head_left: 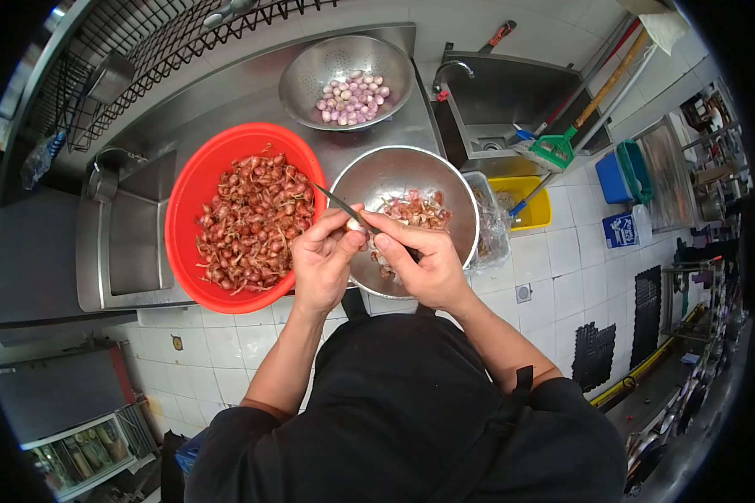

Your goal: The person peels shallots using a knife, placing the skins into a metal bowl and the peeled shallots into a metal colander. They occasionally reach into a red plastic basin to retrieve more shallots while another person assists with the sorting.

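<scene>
A pale, peeled shallot (355,225) is pinched in the fingers of my left hand (323,256). My right hand (424,261) grips a dark-bladed knife (341,204), its tip pointing up and left, the blade beside the shallot. Both hands are close together over the near left part of a steel bowl (464,189) holding reddish skins (417,210). To the left, a red basin (180,216) holds many unpeeled shallots (256,222). Behind the bowl, a steel colander (302,80) contains several peeled pinkish shallots (354,99).
An empty sink (138,243) is at the left and another sink (512,96) at the back right. A wire rack (172,50) hangs above the counter. Right of the bowl are a plastic-wrapped container (488,220), a yellow bin (535,204) and a green brush (554,151).
</scene>
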The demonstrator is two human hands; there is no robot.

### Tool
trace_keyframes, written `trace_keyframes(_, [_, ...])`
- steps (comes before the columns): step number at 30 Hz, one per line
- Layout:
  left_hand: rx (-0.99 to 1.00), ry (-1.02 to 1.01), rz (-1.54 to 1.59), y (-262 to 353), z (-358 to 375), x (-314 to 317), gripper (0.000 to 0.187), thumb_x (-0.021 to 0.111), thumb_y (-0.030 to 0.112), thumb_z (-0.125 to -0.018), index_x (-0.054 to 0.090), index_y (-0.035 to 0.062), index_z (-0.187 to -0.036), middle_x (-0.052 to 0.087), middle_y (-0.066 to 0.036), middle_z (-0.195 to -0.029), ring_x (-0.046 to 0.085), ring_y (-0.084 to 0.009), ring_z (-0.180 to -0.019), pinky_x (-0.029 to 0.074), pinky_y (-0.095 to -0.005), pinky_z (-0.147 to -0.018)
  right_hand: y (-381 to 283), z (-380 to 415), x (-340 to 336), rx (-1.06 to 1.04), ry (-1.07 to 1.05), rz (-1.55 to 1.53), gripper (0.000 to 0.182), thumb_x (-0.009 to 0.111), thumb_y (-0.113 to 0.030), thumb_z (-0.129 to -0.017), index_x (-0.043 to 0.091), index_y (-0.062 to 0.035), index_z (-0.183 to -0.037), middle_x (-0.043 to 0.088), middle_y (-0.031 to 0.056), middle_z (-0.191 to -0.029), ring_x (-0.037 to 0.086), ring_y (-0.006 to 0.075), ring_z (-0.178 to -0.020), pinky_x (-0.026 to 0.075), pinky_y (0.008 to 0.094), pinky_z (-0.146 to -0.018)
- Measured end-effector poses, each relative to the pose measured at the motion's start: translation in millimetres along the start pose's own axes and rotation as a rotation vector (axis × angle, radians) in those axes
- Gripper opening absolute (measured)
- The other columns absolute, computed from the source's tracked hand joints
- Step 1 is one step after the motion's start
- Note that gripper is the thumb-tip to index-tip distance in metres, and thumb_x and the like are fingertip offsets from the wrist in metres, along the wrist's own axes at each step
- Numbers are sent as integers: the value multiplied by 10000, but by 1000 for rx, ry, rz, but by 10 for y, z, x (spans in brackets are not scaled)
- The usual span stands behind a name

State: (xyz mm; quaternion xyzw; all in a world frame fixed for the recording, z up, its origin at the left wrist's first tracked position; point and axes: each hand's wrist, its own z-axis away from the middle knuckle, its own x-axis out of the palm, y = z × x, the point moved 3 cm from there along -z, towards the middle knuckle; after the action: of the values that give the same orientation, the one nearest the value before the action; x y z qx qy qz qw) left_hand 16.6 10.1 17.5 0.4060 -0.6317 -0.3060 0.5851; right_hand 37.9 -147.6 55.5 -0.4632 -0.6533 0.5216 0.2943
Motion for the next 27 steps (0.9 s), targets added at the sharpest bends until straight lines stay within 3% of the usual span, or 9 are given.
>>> trace_keyframes(2, [-30,-11,44,-4,7,-21,306,631,-40,-908,613,-55,-1213,607,-65,-1029,596,-118,-885,502,-255,-783,6,10,-22,164,-60,-233,367,573,-97,-967,566,37,-1309,669,140,-1215,627,167,-1110,473,300,-959])
trace_keyframes(5, [-38,-4,35,3,-7,-39,311,634,-46,-904,615,-57,-1214,600,-64,-1024,591,-112,-875,499,-247,-786,77,61,-50,310,-135,-242,369,561,-111,-979,559,40,-1316,670,123,-1214,619,148,-1099,462,300,-972])
trace_keyframes(11, [-7,-8,-141,7,13,-115,320,640,-66,-891,613,-69,-1209,599,-57,-1014,592,-100,-863,500,-231,-765,46,59,1,23,-46,15,351,564,-122,-979,584,41,-1290,676,145,-1193,633,166,-1090,452,312,-987])
trace_keyframes(15, [-14,-34,-35,25,16,-79,317,628,-49,-905,602,-70,-1221,621,-70,-1045,606,-108,-871,513,-234,-763,25,97,23,27,-5,-10,337,563,-127,-981,599,42,-1270,665,168,-1208,628,182,-1113,438,309,-1003])
trace_keyframes(17, [-108,-87,178,30,9,-48,317,605,-14,-932,580,-63,-1244,643,-94,-1087,623,-128,-876,522,-247,-777,63,123,13,267,-1,-231,340,560,-135,-989,596,20,-1290,717,95,-984,661,118,-885,504,250,-824])
trace_keyframes(18, [-104,-88,177,31,7,-59,317,605,-14,-932,580,-63,-1244,643,-94,-1087,623,-128,-876,522,-247,-777,69,122,-9,264,-3,-230,340,560,-135,-989,596,20,-1290,717,95,-984,661,118,-885,504,250,-824])
trace_keyframes(20, [-115,-112,216,21,3,-77,327,581,14,-954,555,-55,-1273,660,-112,-1097,630,-143,-889,525,-262,-789,119,134,-33,365,-41,-384,342,556,-142,-998,591,-14,-1313,606,-23,-728,519,25,-632,432,191,-582])
trace_keyframes(23, [-192,-76,297,34,15,-51,318,570,15,-961,557,-41,-1273,662,-107,-1056,624,-140,-889,518,-262,-796,111,126,12,305,-3,-366,349,557,-153,-1004,583,-39,-1332,455,-84,-639,363,-6,-548,314,184,-482])
trace_keyframes(27, [-124,-76,259,3,-5,-34,308,580,22,-959,569,-22,-1264,661,-103,-1029,618,-136,-887,515,-258,-794,120,134,36,313,0,-350,348,555,-149,-1003,584,-41,-1332,476,-82,-653,390,0,-557,335,183,-496])
